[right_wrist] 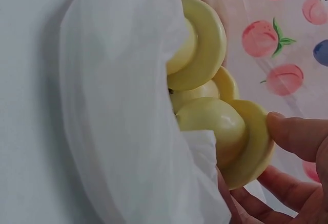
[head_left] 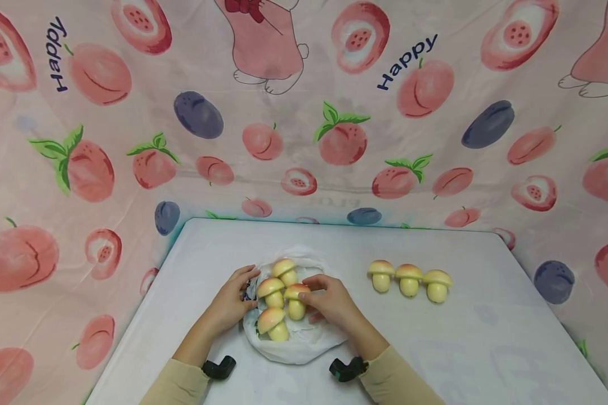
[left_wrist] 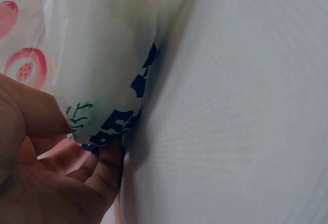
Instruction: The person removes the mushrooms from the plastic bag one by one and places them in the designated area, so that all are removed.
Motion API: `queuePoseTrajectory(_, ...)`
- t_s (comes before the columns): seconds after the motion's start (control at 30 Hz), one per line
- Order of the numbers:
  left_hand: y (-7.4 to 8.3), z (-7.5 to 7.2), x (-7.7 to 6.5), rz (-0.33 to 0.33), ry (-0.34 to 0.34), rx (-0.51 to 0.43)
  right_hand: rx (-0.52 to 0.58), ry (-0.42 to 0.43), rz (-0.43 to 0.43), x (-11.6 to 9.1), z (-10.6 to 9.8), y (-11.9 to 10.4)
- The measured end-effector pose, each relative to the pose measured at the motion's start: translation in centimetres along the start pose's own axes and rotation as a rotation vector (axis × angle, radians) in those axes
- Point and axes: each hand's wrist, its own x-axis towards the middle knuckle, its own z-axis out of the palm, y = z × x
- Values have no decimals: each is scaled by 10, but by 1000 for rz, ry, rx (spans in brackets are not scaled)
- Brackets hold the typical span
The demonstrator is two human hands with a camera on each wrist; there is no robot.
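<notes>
A white plastic bag (head_left: 296,353) with dark blue and green print sits on the table, its mouth spread open around several yellow model mushrooms with orange-tinted caps. My left hand (head_left: 231,301) grips the bag's left side; in the left wrist view, its thumb and fingers pinch the printed plastic (left_wrist: 105,80). On the other side, my right hand (head_left: 329,301) pinches the cap of one mushroom (head_left: 296,308), the rightmost in the bag. The right wrist view shows the thumb on that yellow cap (right_wrist: 259,137) and fingers below it. White plastic hides part of the mushrooms there.
Three similar mushrooms stand in a row on the right of the white table (head_left: 476,349): a left one (head_left: 381,278), a middle one (head_left: 408,284) and a right one (head_left: 437,289). A fruit-printed cloth (head_left: 304,101) hangs behind the table's back edge.
</notes>
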Motion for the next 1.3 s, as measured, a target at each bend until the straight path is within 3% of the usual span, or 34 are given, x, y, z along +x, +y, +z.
queuePoseTrajectory(1.3,1,-2,0,-10,-7,-8,-31,15,-21,-29,-49,-8)
